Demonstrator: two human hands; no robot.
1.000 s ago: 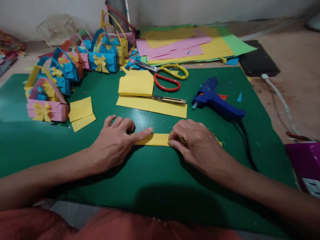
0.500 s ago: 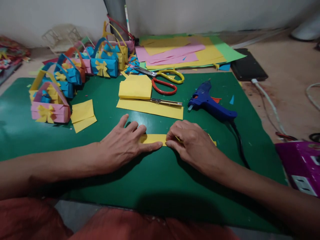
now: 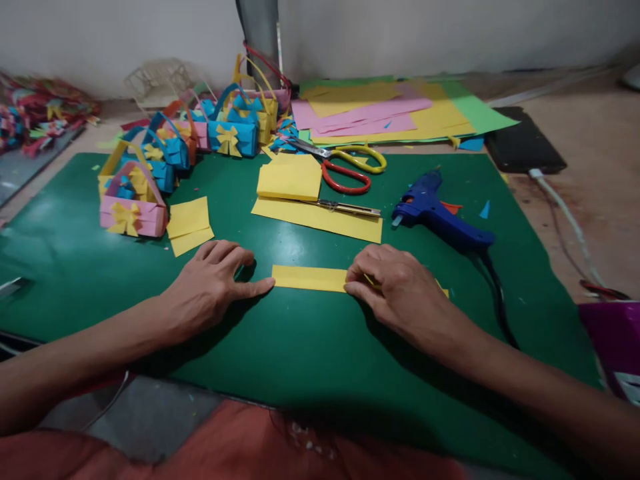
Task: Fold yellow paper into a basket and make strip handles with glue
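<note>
A folded yellow paper strip (image 3: 309, 279) lies flat on the green mat in front of me. The thumb tip of my left hand (image 3: 213, 287) touches its left end; that hand is open, thumb stretched out and fingers loosely bent, holding nothing. My right hand (image 3: 400, 287) pinches the strip between thumb and fingers right of its middle and hides part of it. Beyond the strip lie a yellow sheet (image 3: 340, 222), a folded yellow paper stack (image 3: 290, 179) and a slim metal tool (image 3: 350, 208), perhaps tweezers or a cutter.
Scissors (image 3: 350, 179) with red and yellow handles lie behind the stack. At right rests a blue glue gun (image 3: 435, 210) with its cord. Small paper baskets (image 3: 135, 217) stand at left near yellow squares (image 3: 189, 223). Coloured sheets (image 3: 370, 117) and a black phone (image 3: 525, 140) lie behind.
My left hand has slid left along the strip to its end, uncovering the left part. My right hand still pinches the strip. The view has shifted slightly left.
</note>
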